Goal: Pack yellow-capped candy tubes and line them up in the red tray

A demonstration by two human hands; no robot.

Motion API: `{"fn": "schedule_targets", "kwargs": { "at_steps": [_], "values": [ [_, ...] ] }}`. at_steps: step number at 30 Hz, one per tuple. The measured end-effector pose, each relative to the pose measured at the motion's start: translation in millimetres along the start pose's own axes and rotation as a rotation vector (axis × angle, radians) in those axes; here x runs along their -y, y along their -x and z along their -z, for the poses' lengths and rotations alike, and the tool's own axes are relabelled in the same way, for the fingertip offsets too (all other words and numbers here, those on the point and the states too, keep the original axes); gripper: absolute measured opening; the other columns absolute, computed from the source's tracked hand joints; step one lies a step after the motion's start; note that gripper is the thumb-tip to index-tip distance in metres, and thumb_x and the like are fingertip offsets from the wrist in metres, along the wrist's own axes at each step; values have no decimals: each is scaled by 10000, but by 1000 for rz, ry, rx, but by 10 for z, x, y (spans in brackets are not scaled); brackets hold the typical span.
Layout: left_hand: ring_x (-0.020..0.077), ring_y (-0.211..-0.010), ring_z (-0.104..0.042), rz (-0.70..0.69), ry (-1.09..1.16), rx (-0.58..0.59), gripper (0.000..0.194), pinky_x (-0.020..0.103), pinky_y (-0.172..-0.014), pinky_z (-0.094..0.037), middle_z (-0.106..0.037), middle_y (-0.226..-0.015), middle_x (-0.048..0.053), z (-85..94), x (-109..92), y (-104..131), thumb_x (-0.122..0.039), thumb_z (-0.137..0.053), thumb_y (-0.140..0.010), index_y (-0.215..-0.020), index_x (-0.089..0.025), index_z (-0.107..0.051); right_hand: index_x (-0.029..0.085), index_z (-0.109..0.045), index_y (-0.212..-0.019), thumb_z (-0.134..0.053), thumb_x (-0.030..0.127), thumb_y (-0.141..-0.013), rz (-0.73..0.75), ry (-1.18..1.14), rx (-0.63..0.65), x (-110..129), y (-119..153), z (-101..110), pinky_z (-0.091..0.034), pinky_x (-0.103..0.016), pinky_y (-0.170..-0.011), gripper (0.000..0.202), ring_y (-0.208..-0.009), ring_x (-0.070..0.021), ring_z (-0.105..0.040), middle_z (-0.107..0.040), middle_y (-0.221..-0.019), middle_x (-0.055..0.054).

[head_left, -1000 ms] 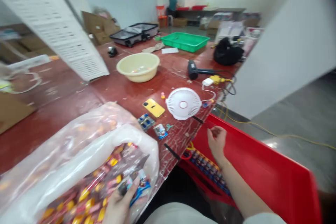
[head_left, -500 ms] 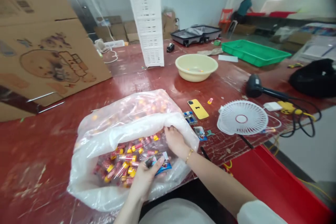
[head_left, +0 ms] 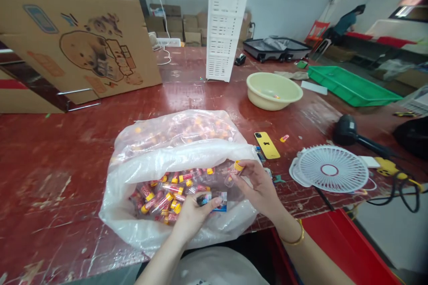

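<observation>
A large translucent plastic bag [head_left: 123, 191] lies open on the table, full of small clear tubes [head_left: 163, 200] with yellow caps and pink-red contents. My left hand [head_left: 192, 216], at the bag's mouth, is closed on a small printed packet [head_left: 219, 201] in blue and dark colours, thumb on top. Just above the bag's right side, my right hand [head_left: 259, 182] pinches one yellow-capped tube [head_left: 234, 173] between thumb and fingers, cap end up. That tube looks mostly clear, and part of it is behind my fingers.
Right of the bag lie a yellow phone [head_left: 267, 146], a loose small tube [head_left: 284, 138], a white fan [head_left: 329, 169] and a hair dryer [head_left: 347, 131]. Behind stand a cream basin [head_left: 274, 93], a green tray [head_left: 351, 87] and white stacked baskets [head_left: 224, 31]. A cardboard box [head_left: 110, 58] is left; a person [head_left: 346, 22] works far back.
My right hand has come up out of the bag's right side and now holds a tube. My left hand keeps the packet. The view has shifted, so the scene sits differently in the picture.
</observation>
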State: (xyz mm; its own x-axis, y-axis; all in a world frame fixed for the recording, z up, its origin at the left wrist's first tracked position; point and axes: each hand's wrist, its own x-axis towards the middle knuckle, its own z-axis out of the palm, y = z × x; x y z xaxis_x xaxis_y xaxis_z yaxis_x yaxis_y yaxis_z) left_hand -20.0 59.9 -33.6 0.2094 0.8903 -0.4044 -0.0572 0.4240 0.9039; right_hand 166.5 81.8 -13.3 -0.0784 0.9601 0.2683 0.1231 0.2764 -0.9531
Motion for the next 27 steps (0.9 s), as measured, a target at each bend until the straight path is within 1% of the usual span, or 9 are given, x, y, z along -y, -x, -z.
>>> {"fn": "schedule_targets", "kwargs": {
  "at_steps": [3, 6, 12, 14, 17, 21, 23, 25, 27],
  "values": [
    [134, -560, -484, -56, -56, 31, 229, 234, -567, -384, -569, -566, -19, -43, -46, 20, -361, -753, -661, -600, -163, -655, 241, -498, -1061, -576, 246, -865, 91, 147, 37, 90, -1, 29, -513, -327, -820, 210, -921, -179, -585, -579, -993, -54],
    [115, -526, -445, -97, -104, -9, 191, 221, -539, -349, -517, -521, -49, -70, -52, 23, -290, -785, -617, -568, -166, -649, 242, -499, -1065, -556, 211, -867, 165, 250, 112, 156, -14, 48, -496, -330, -853, 208, -981, -193, -573, -571, -1041, -64],
    [167, -613, -562, -83, -135, -119, 222, 244, -609, -414, -656, -627, -12, -75, 10, -15, -260, -840, -519, -691, -174, -729, 230, -505, -1058, -533, 150, -859, 215, 326, 178, 226, -47, 79, -474, -333, -859, 216, -974, -192, -566, -574, -1025, -63],
    [177, -624, -576, -82, -150, -123, 223, 246, -612, -420, -670, -635, -8, -77, 22, -23, -261, -846, -508, -682, -176, -736, 224, -517, -1037, -553, 159, -850, 169, 297, 207, 216, -61, 78, -485, -323, -818, 201, -903, -178, -574, -580, -962, -49],
    [174, -620, -583, -67, -88, -97, 237, 245, -612, -429, -675, -633, -13, -94, 31, -11, -264, -848, -519, -714, -177, -745, 221, -526, -986, -610, 219, -830, 8, 137, 243, 137, -79, 56, -505, -295, -747, 177, -810, -154, -584, -577, -886, -22],
    [153, -624, -604, 48, 226, 49, 236, 251, -648, -456, -705, -676, 2, -183, 15, 31, -332, -791, -641, -794, -161, -738, 225, -501, -929, -607, 338, -842, -199, -166, 242, -22, -10, 7, -522, -297, -726, 178, -777, -145, -600, -576, -839, -1],
    [162, -638, -627, 121, 386, 62, 272, 263, -661, -472, -726, -702, 27, -251, -9, 39, -344, -777, -666, -844, -144, -730, 228, -491, -962, -640, 372, -813, -239, -208, 281, -53, 96, -19, -526, -317, -751, 255, -822, -160, -602, -581, -877, -10],
    [177, -653, -650, 187, 479, 43, 309, 273, -654, -485, -742, -726, 52, -313, -36, 37, -339, -766, -687, -911, -131, -721, 238, -457, -1076, -772, 340, -681, -239, -167, 347, -41, 229, -50, -524, -337, -797, 516, -926, -193, -586, -567, -994, -34],
    [190, -663, -664, 229, 517, 43, 335, 284, -634, -499, -749, -744, 71, -354, -59, 34, -346, -738, -723, -972, -123, -710, 252, -380, -1175, -852, 236, -550, -224, -96, 344, -14, 354, -96, -515, -354, -850, 783, -1019, -219, -556, -521, -1102, -55]
  ]
}}
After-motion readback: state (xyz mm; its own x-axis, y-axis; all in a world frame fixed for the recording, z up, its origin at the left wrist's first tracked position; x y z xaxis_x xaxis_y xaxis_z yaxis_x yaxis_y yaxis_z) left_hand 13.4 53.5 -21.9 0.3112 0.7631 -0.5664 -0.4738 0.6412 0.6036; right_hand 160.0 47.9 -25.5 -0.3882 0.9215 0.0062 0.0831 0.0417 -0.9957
